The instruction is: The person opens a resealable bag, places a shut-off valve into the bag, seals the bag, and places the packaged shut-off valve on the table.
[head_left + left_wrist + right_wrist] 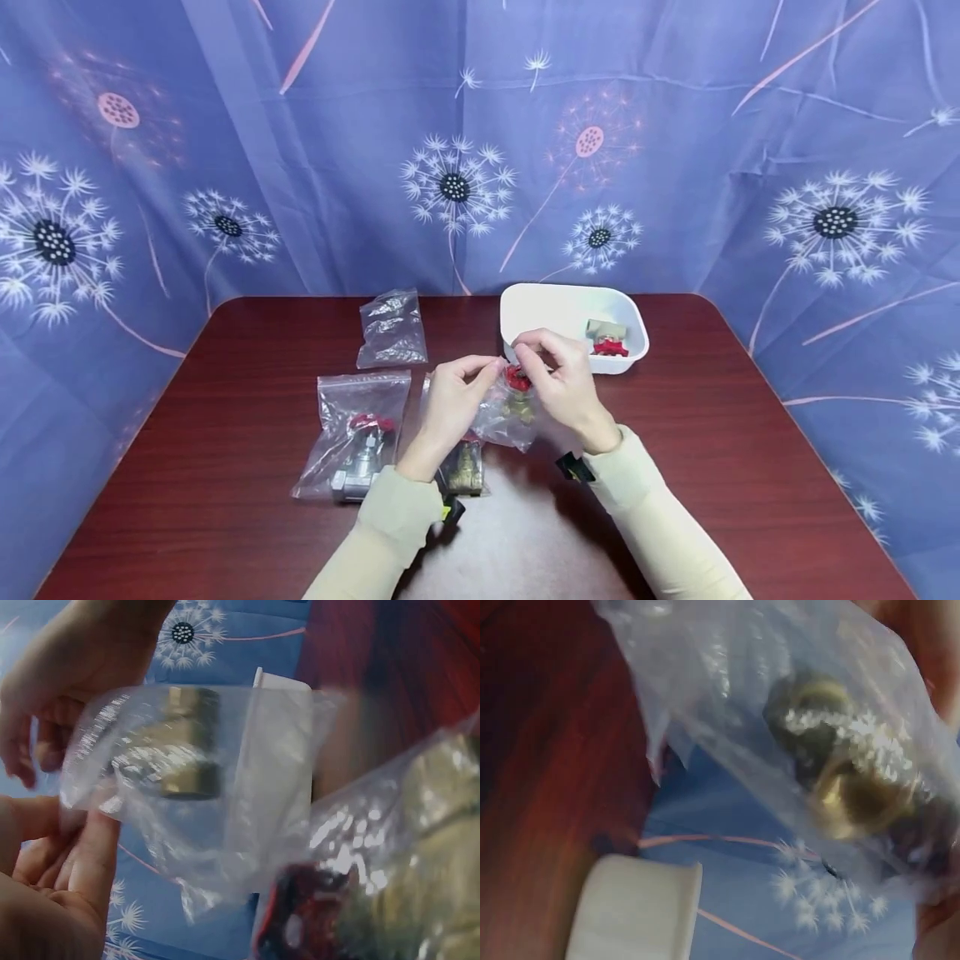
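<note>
Over the middle of the table, a clear plastic zip bag [501, 425] hangs between the hands, with a brass valve [519, 407] and its red handwheel inside. My left hand [452, 404] pinches the bag's upper edge between thumb and fingers. Close beside it, my right hand [564, 385] has its thumb and fingers curled together at the bag's top, just above the handwheel. In the left wrist view, the brass valve body [191, 742] shows through the plastic. The right wrist view has the bagged valve [855, 799] blurred, and most of the right hand lies out of frame.
A white plastic tub [540, 304] at the back holds a valve with a red handwheel [611, 347]. On the left lie an empty clear bag [392, 329] and a bagged silver valve [365, 462]. Another bagged brass valve [467, 473] lies by the left wrist.
</note>
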`<state>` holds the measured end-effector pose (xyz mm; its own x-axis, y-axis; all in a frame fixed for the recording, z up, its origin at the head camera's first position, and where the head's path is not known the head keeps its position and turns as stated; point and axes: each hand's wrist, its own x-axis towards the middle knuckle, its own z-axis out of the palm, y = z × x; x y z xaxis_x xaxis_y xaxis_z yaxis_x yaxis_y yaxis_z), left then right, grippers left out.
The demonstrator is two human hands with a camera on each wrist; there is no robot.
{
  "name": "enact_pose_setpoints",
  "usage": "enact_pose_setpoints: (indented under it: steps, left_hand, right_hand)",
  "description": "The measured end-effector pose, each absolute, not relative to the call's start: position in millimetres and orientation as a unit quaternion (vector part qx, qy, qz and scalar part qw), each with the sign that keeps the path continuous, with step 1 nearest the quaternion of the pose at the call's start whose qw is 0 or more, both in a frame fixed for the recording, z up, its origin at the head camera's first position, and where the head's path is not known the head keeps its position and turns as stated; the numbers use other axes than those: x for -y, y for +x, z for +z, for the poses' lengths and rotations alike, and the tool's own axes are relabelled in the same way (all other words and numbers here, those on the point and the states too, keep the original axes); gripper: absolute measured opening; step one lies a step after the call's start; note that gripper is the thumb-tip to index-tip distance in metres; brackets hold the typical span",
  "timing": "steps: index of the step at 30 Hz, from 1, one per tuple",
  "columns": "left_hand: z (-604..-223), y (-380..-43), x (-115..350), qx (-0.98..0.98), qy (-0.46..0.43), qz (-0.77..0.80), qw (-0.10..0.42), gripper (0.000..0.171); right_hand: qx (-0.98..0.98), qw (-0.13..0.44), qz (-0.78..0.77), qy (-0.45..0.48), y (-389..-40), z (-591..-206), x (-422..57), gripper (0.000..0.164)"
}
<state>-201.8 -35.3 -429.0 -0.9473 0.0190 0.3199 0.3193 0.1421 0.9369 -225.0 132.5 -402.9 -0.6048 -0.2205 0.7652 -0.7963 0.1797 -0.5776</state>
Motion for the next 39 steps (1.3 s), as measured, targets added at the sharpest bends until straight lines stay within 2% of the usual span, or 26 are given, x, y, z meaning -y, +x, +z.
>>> enact_pose_setpoints:
  steps: [3,5,12,18,23,31,39]
  left_hand:
    - [-429,-202,35,0.772,-0.107,-0.614,0.127,0.014]
    - [-430,-202,35,0.789,-0.100,-0.593,0.125,0.013]
    - [-434,-203,38,0.820,-0.102,-0.556,0.095,0.015]
    - [-440,-207,43,0.832,-0.118,-0.539,0.061,0.014]
    - [-448,-212,48,0.816,-0.097,-0.568,0.036,0.014]
    - [-446,-213,52,0.810,-0.086,-0.580,0.020,0.013]
    - [-448,-212,52,0.829,-0.075,-0.554,0.027,0.014]
  right_hand:
    - [0.738,0.300,0.521,0.306,-226,-408,-123,0.013]
    - [0.750,0.294,0.523,0.278,-226,-410,-120,0.014]
    - [0.789,0.184,0.538,0.234,-228,-412,-129,0.016]
    - [0.836,0.124,0.436,0.310,-234,-418,-144,0.013]
    - [0.857,0.050,0.348,0.378,-239,-416,-158,0.013]
    - [0.884,-0.033,0.233,0.405,-244,-418,-170,0.011]
    - [0.870,-0.051,0.228,0.435,-244,-428,-169,0.017]
